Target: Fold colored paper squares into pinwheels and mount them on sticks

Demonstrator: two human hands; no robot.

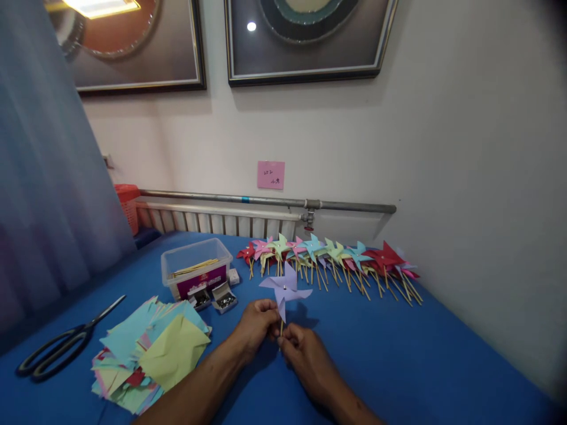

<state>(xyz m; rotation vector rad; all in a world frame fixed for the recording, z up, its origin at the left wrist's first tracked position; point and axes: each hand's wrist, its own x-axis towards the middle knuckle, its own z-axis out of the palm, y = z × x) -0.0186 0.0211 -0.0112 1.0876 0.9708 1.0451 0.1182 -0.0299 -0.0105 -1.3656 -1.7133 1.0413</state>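
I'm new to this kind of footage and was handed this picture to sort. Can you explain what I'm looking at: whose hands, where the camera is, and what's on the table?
There is no machine here. The one picture comes from a camera worn on a person's head, looking forward and down, so the two bare arms coming in from the bottom are that person's own.

The left hand and right hand meet at the thin stick of a purple pinwheel; both pinch it, the pinwheel upright between them.

All this is above a blue table. Along its far edge lies a row of finished pinwheels in several colours. To the left are a pile of coloured paper squares, black scissors, a clear tub with sticks in it, and two small open boxes of what seem to be pins. Behind are a radiator, a pipe and a pink note on the wall.
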